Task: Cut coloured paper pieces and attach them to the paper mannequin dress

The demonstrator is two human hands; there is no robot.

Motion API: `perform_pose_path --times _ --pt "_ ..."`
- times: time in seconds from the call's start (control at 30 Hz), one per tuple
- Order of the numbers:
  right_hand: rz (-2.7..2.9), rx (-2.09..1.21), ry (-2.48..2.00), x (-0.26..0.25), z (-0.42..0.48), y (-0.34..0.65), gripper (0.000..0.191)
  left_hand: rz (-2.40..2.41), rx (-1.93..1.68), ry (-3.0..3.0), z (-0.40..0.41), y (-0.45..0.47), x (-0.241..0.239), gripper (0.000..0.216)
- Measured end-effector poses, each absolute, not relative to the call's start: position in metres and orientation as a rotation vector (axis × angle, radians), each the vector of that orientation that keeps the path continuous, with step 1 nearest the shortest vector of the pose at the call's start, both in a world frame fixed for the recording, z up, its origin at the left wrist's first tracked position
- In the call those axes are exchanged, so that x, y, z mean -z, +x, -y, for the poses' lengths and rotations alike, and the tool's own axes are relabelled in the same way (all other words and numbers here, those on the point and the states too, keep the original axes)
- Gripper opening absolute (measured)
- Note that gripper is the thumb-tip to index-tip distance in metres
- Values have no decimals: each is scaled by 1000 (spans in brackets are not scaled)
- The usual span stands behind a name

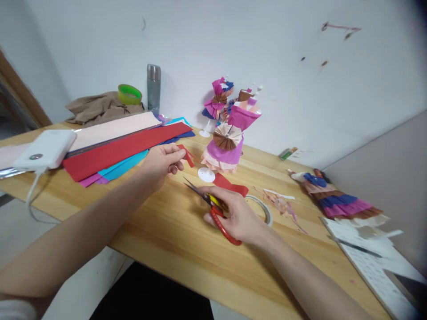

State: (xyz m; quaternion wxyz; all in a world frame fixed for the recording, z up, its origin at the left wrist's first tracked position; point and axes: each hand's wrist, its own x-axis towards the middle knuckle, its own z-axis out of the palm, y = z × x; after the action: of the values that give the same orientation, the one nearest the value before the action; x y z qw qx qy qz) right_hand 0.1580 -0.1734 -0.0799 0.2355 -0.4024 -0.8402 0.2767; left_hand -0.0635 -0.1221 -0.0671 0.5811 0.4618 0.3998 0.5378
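Between the thumb and fingers of my left hand [164, 161] is a small piece of red crepe paper [187, 155]. My right hand [240, 212] is wrapped round scissors [224, 227] with red and yellow handles. Their dark blades point up and left toward the red piece, apart from it. Just beyond the right hand lies another red paper piece [231, 185], with a roll of tape [267, 212] beside the wrist. A paper dress figure [224, 153] in pink and magenta with a pleated fan rosette stands on the table behind both hands.
Folded crepe paper sheets [130, 149] and a white power bank [46, 149] with a cable lie at left. Behind them are a green tape roll [129, 94] and a thermos [154, 86]. Paper scraps [282, 204], a striped paper dress [343, 200] and a notebook [363, 253] are at right.
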Motion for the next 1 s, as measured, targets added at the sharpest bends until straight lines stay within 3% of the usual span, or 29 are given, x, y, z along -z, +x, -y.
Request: perform_pose_path --times 0.17,0.43,0.57,0.83,1.0 --pt "2108 -690 -1208 89 174 154 53 -935 -1243 1043 120 -63 68 21" --pt "1994 -821 -1028 102 179 147 54 -777 -1120 729 135 -29 97 13" --pt "2008 -802 -1011 108 180 143 43 -740 -1140 654 141 -27 97 15" --pt "2070 -386 -1108 115 178 144 19 -824 -1200 520 144 -31 70 18" --pt "2135 -291 -1010 115 177 146 13 -710 -1179 616 146 -31 72 21"
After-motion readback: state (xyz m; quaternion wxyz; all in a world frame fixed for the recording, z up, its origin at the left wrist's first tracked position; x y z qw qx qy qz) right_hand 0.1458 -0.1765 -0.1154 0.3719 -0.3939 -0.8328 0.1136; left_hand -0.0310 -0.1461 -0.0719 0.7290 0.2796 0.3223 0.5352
